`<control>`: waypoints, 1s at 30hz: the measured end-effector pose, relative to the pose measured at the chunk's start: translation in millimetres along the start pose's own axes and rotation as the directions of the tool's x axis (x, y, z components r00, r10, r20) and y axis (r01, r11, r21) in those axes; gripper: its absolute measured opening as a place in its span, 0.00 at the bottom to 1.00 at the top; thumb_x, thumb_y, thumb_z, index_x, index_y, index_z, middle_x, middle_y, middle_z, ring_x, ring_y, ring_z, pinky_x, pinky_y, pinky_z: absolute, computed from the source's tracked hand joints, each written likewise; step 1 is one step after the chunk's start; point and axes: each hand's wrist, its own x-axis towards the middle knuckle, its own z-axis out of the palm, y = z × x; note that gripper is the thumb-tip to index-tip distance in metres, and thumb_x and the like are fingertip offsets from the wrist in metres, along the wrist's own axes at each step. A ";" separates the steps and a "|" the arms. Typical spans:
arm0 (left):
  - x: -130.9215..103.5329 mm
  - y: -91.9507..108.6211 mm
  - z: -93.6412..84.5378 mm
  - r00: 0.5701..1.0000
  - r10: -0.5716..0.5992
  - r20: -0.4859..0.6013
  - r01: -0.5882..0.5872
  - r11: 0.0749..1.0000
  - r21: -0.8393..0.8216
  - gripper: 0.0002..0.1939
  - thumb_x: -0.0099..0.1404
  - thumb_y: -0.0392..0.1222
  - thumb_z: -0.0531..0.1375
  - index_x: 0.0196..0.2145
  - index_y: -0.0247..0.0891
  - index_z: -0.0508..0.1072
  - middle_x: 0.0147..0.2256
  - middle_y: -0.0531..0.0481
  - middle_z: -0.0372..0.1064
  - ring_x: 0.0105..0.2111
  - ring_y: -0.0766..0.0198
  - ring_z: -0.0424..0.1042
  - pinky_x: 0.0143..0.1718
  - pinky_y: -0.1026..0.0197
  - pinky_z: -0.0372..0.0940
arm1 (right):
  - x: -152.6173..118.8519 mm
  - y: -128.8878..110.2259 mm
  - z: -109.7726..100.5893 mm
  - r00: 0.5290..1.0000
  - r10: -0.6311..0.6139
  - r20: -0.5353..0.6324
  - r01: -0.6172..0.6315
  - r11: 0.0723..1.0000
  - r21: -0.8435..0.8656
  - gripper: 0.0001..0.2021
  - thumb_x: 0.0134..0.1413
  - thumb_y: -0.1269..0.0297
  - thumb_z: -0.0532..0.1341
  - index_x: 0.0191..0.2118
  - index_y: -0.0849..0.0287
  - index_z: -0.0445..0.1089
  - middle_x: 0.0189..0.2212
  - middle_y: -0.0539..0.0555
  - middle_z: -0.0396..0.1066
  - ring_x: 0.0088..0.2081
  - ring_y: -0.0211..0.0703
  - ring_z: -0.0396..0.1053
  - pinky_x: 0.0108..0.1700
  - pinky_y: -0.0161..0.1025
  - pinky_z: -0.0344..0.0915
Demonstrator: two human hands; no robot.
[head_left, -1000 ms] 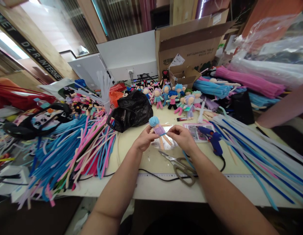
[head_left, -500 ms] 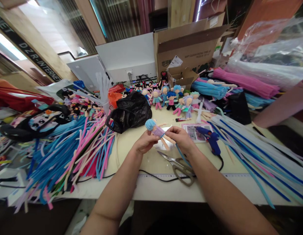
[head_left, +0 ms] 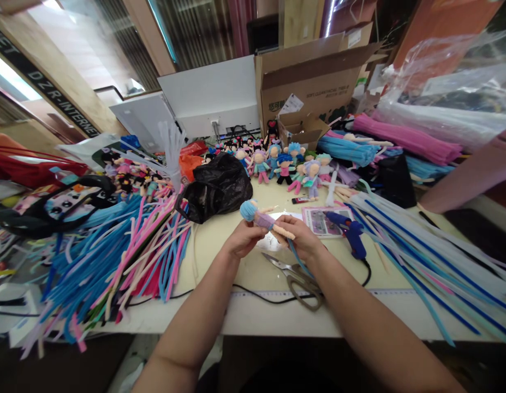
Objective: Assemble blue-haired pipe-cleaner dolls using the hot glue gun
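Head view: the left hand [head_left: 245,238] has its grip closed around the upper part of a small doll [head_left: 263,219] with blue hair and a lilac body, while the right hand [head_left: 298,236] pinches its lower end, by the peach legs. The doll is tilted, head toward the left hand, above the bench [head_left: 232,314]. A blue strand [head_left: 297,256] hangs from beside the right hand toward the open scissors [head_left: 296,275], which lie below the hands. Right of the hands is a blue glue gun [head_left: 351,233]; behind them sit a black plastic bag [head_left: 220,188] and a group of finished-looking dolls [head_left: 285,166]. Colourful pipe cleaners [head_left: 101,256] are heaped on the left.
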 end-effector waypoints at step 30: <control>-4.9 10.4 -5.2 0.998 0.052 0.033 -0.055 0.993 0.104 0.32 0.44 0.34 0.69 0.50 0.36 0.71 0.33 0.50 0.72 0.29 0.67 0.68 0.36 0.62 0.63 | -11.3 -11.1 -2.4 0.774 -0.621 0.120 0.481 0.456 -0.749 0.04 0.50 0.65 0.64 0.27 0.57 0.70 0.28 0.50 0.64 0.30 0.39 0.62 0.33 0.38 0.60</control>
